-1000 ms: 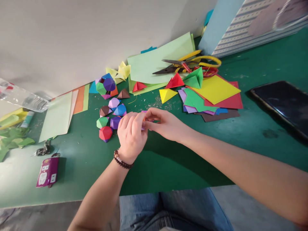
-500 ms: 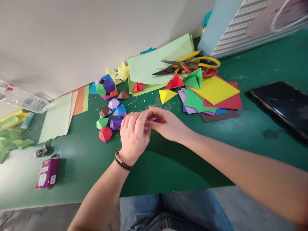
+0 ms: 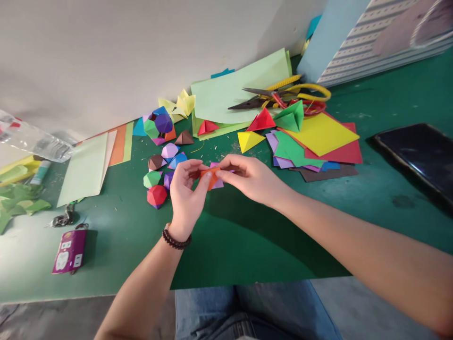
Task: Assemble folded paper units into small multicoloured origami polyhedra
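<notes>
Between my two hands is a small folded paper piece (image 3: 211, 180), orange on top with purple edges showing beneath. My left hand (image 3: 187, 191) pinches its left side with thumb and fingers. From the other side, my right hand (image 3: 249, 178) pinches the right part of it. The fingers cover much of the piece. Just left of my hands lie several faceted folded paper shapes, among them a red one (image 3: 156, 195), a green one (image 3: 152, 179) and a lilac one (image 3: 170, 151). A yellow folded piece (image 3: 250, 140) lies beyond my right hand.
Scissors (image 3: 269, 98) rest on pale green sheets (image 3: 230, 97) at the back. Coloured paper (image 3: 322, 134) and a phone (image 3: 417, 160) lie to the right. At left are more sheets (image 3: 83, 170), a purple packet (image 3: 70, 250) and a plastic bottle (image 3: 38, 139).
My left hand has turned and shifted left, so its thumb now shows on the near side. The orange face of the paper piece, mostly covered before, has come into sight.
</notes>
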### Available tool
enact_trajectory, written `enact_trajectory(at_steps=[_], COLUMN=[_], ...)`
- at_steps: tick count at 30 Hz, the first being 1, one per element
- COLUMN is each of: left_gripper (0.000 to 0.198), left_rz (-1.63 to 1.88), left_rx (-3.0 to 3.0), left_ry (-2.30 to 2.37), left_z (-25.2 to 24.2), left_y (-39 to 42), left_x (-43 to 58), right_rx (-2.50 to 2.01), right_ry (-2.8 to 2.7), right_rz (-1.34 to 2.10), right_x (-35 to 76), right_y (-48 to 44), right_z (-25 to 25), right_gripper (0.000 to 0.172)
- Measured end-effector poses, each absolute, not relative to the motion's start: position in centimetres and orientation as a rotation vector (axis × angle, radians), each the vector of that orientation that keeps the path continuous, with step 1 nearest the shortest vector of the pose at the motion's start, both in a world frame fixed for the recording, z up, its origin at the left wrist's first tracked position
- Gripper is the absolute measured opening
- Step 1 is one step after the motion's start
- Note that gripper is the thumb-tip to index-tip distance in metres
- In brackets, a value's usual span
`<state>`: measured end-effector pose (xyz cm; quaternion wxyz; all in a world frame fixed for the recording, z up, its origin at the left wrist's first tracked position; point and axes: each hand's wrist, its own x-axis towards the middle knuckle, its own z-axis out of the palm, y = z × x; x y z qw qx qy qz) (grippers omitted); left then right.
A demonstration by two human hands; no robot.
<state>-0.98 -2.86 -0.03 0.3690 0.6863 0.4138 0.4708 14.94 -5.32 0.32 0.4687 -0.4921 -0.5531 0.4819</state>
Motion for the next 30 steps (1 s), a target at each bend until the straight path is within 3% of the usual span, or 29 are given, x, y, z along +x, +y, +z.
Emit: enact_trajectory(at_steps=[5,23,30], left_gripper=[0.024,0.025,0.023], left_rz=[1.196,1.148,1.105], left_rx=[1.727,1.58,1.499], left_ry=[1.069,1.071,1.03], left_z=[0.01,0.42,0.5], left_y=[-2.9,-2.97,-3.14], left_x=[-1.09,-0.77,-0.59], right_rx=[-1.242,-1.289,-1.376], right_ry=[-1.455,-1.477,-1.531], right_rz=[1.03,1.056,0.905], right_x=[14.9,15.02,14.88], right_y=[-5.55,-5.57,-6.01], right_z=[0.49,0.67,1.18], right_gripper=[0.019,0.026,0.03])
